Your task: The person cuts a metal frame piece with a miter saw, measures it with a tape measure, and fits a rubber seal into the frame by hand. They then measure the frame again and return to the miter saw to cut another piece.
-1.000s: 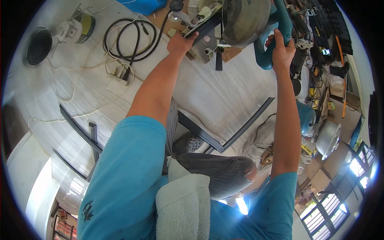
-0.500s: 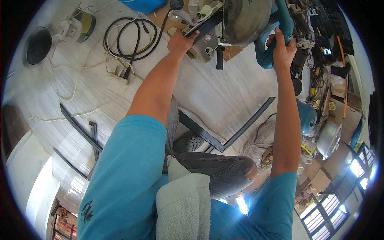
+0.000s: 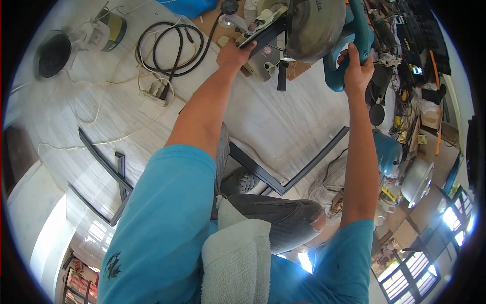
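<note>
Pale marble floor [image 3: 283, 116], strewn with cords and dark frame lengths [image 3: 304, 167]. Up at top of view, chop saw [image 3: 314, 25] standing on that floor, round blade guard between both arms. Right hand [image 3: 357, 68] wrapped tight round teal handle [image 3: 336, 76]. Left hand [image 3: 235, 53] clamped, fingers curled over dark metal strip [image 3: 263, 33] lying on saw's bed, just beside guard. Judged heavy and rigid, head swinging on its pivot; best taken by that handle alone. Strip likely thin, stiff, sharp-edged, apt to skate on bare metal; wants firm downward pressure well off blade line. Coiled black cable [image 3: 169, 48] near, off to left
</note>
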`<state>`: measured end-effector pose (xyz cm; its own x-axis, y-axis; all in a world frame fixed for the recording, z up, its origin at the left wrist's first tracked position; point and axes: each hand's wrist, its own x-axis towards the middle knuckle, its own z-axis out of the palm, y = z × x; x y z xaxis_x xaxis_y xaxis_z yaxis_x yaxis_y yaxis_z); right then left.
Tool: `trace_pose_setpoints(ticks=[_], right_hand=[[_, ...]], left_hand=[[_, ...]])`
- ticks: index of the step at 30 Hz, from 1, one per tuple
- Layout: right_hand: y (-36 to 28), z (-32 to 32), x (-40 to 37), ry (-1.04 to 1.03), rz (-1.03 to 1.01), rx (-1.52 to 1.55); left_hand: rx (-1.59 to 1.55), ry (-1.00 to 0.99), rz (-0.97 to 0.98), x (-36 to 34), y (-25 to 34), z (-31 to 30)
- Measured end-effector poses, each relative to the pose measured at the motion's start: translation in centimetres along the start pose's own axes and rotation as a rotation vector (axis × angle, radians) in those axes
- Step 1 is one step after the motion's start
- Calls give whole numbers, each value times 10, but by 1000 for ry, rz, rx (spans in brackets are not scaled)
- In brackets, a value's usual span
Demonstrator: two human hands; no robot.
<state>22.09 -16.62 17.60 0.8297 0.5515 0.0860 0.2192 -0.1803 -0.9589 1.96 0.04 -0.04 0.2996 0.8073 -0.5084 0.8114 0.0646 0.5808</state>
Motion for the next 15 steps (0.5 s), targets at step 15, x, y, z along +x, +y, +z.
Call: trace_pose_setpoints(ticks=[15], right_hand=[[29,-1,-5,-9,-90,-157]], left_hand=[[-48,31,65,-1,1,-2]])
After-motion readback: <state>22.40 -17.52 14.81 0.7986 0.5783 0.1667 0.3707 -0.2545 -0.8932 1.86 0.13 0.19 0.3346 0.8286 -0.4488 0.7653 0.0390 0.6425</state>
